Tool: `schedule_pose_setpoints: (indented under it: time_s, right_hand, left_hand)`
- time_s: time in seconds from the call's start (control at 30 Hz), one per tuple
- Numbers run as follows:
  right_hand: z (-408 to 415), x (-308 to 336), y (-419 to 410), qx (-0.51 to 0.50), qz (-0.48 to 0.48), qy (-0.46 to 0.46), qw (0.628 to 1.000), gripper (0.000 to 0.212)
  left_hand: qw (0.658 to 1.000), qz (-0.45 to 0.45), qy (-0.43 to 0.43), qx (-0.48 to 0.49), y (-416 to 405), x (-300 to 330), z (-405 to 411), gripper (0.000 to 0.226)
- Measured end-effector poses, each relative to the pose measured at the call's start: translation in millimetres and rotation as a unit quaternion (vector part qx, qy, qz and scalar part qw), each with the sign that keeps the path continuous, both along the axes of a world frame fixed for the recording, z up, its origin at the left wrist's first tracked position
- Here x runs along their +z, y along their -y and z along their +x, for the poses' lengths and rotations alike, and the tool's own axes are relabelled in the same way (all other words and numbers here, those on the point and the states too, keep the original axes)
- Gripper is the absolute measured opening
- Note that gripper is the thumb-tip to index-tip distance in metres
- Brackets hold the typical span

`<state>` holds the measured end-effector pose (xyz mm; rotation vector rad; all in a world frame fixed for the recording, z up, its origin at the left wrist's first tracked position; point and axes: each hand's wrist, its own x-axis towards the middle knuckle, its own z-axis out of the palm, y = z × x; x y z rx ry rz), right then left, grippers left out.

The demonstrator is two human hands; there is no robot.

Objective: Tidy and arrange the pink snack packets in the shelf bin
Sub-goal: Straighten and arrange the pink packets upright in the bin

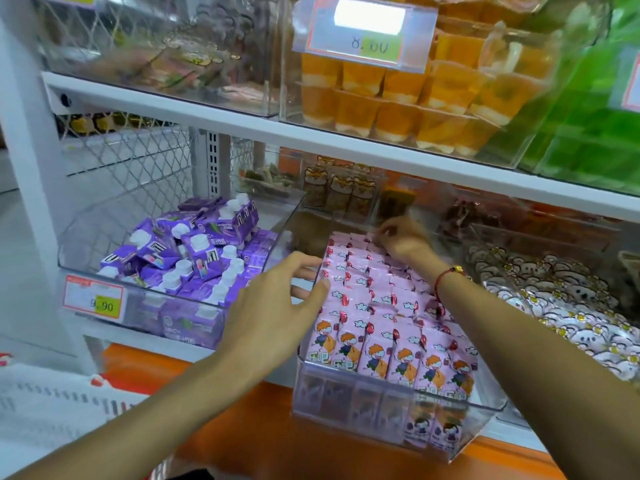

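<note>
Our right hand [398, 237] pinches pink snack packets [377, 306] at the back of their clear bin [398, 407], left hand [273, 306] loose alongside; light, crinkly, slippery, best gripped by top edges.

2 hands: left hand [273, 306], right hand [403, 239]. 2 price tags: upper price tag [363, 32], lower price tag [93, 299]. Pink snack packets [377, 306]: too many, overlapping, count unclear.
</note>
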<state>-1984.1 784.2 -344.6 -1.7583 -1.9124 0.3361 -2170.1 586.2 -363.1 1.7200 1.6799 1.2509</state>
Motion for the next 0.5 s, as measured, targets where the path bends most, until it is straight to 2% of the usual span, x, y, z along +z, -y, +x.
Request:
schedule_pose_setpoints:
  time_s: [0.1, 0.13, 0.2, 0.3, 0.4, 0.5]
  right_hand:
    - [-6.8, -0.3, 3.7, -0.032, 0.079, -0.046, 0.995, 0.01]
    - [-8.5, 2.4, 6.2, -0.046, 0.096, -0.09, 0.99, 0.01]
    - [-10.6, 10.0, 12.5, -0.056, 0.098, -0.193, 0.975, 0.009]
    - [-13.5, 18.9, 37.2, -0.057, 0.097, -0.272, 0.956, 0.021]
    - [-16.0, 23.0, 77.7, -0.073, 0.141, -0.416, 0.895, 0.02]
    - [-9.2, 26.1, 117.3, -0.081, 0.147, -0.475, 0.864, 0.006]
  left_hand:
    - [1.0, -0.001, -0.018, -0.005, -0.7, -2.0, 0.5, 0.02]
    - [1.0, -0.001, -0.018, -0.003, -1.0, -1.2, 0.7, 0.02]
    - [1.0, -0.001, -0.011, -0.003, -2.4, -0.3, -0.2, 0.016]
    - [1.0, 0.0, -0.006, 0.007, -6.0, 1.1, -2.4, 0.018]
    - [0.998, 0.053, 0.003, 0.015, -6.4, 4.5, -3.3, 0.026]
    - [0.991, 0.133, -0.023, -0.005, 0.7, 12.2, 1.1, 0.027]
